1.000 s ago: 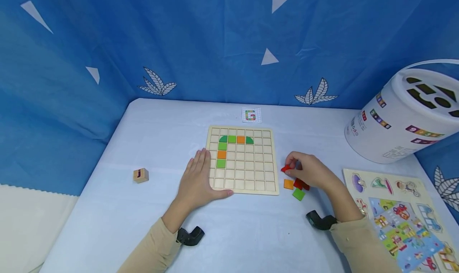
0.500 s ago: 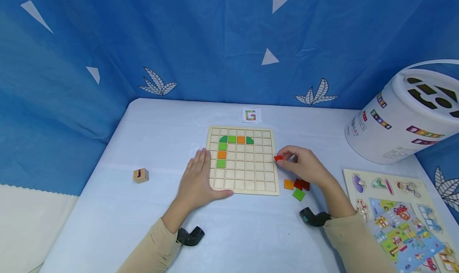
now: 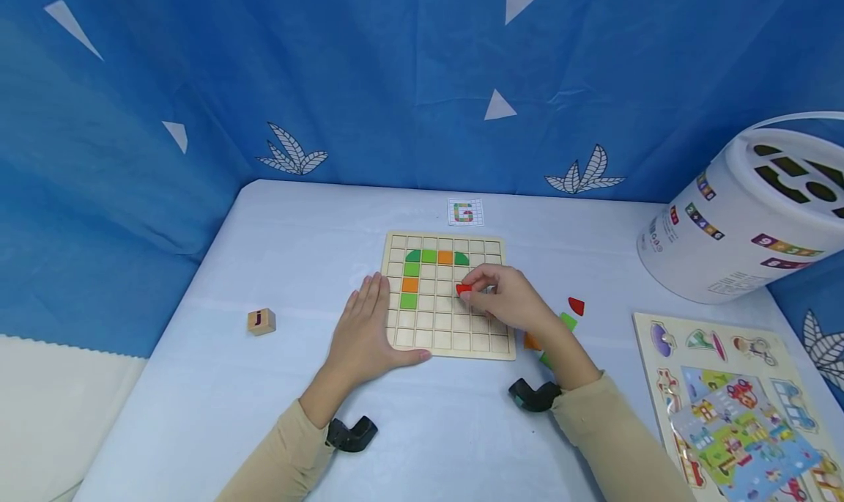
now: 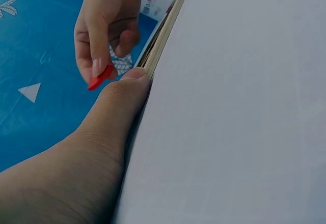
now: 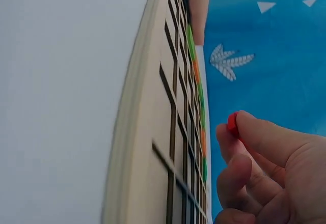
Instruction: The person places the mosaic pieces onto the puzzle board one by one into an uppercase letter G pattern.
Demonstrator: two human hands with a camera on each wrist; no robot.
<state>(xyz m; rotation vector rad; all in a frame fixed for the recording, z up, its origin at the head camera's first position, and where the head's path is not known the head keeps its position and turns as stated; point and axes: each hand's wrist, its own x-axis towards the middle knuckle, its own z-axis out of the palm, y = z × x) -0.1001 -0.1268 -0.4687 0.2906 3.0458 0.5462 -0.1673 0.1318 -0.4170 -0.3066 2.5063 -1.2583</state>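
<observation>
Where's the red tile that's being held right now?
In the head view, the red tile is pinched by the right hand over the middle of the wooden grid board, right of the green and orange column.

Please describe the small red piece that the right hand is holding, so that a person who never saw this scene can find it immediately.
Start at the wooden grid board in the middle of the pale table. Above its middle squares the right hand pinches the red piece between thumb and fingertips. It is the only red piece over the board; the tiles already placed there are green or orange, and another red piece lies on the table to the right.
</observation>
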